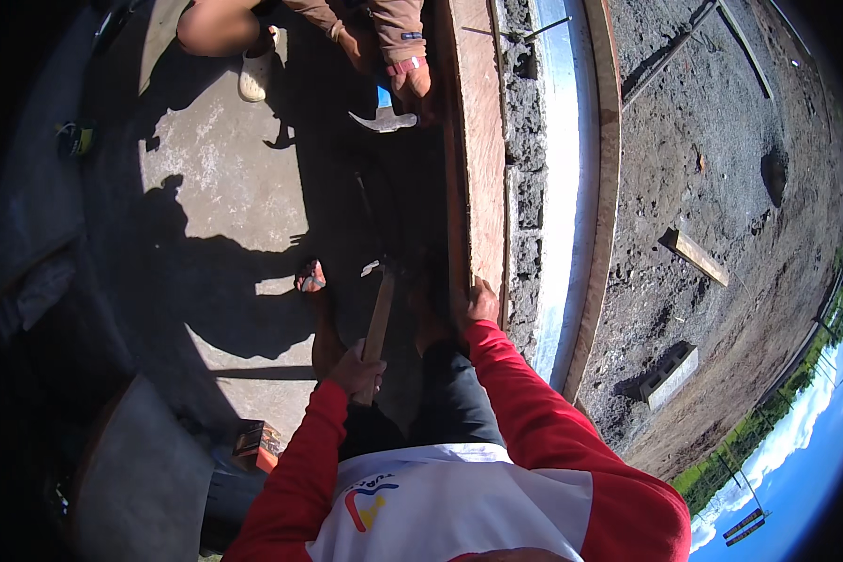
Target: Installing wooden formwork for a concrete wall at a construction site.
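Observation:
My left hand (354, 371) is wrapped round the wooden handle of a hammer (378, 323). The far end of that tool sinks into dark shadow, so its head is hard to make out. Against the near part of a long wooden board (482, 112), my right hand (482, 303) is closed on the edge, fingers bent. Whether a small thing sits between those fingers is hidden. Beside the board runs a rough concrete block wall top (524, 197), with a bright metal-like strip (566, 169) and a second board (607, 122) along its right.
At the far end a co-worker's hand (412, 80) is by a claw hammer (384, 121). Thin rods (548, 29) cross the wall top. On the gravel ground lie a wood piece (701, 258) and a concrete block (671, 377). A box (256, 445) stands at lower left.

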A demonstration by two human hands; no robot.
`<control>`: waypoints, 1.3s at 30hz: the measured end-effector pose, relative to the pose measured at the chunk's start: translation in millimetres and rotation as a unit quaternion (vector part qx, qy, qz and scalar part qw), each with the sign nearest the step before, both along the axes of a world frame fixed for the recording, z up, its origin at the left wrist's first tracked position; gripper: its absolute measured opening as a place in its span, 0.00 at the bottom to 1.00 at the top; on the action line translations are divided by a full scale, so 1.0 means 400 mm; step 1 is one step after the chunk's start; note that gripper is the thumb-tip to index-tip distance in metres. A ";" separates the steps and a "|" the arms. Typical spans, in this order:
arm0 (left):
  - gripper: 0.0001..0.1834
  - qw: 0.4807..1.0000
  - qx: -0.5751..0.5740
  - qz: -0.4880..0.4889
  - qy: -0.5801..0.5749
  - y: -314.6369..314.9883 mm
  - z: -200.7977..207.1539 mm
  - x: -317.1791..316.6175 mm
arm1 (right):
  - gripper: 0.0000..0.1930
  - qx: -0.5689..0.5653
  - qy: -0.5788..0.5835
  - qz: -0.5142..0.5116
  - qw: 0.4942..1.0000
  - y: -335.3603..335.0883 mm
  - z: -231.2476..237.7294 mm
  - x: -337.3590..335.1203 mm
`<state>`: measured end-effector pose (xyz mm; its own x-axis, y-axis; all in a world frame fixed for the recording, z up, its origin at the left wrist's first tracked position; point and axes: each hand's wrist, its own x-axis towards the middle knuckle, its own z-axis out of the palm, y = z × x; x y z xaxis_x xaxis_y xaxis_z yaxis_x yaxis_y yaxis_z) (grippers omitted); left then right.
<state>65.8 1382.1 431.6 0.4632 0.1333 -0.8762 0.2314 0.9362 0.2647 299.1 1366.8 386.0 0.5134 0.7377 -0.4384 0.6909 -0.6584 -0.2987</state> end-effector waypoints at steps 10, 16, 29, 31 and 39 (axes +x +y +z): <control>0.24 0.999 -0.019 -0.037 0.029 -0.004 0.002 -0.019 | 0.16 0.033 0.032 0.009 0.999 0.003 0.004 0.000; 0.23 0.999 -0.013 -0.035 0.019 -0.018 -0.004 -0.026 | 0.16 0.016 0.032 0.012 0.999 0.003 0.002 -0.001; 0.21 0.999 -0.026 -0.032 0.034 -0.036 -0.013 -0.044 | 0.15 0.042 0.027 0.014 0.999 0.002 0.001 -0.002; 0.21 0.998 -0.027 -0.031 0.036 -0.039 -0.016 -0.046 | 0.15 0.054 0.023 0.013 0.998 0.002 0.001 -0.003; 0.22 0.999 -0.029 -0.017 -0.013 -0.043 -0.023 -0.043 | 0.16 0.040 0.002 -0.012 0.999 0.002 0.001 -0.006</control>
<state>48.5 1365.0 422.6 0.4894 0.0675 -0.8695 0.2562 0.9419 0.2173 296.7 1367.8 386.4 0.5288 0.7586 -0.3807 0.6744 -0.6479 -0.3541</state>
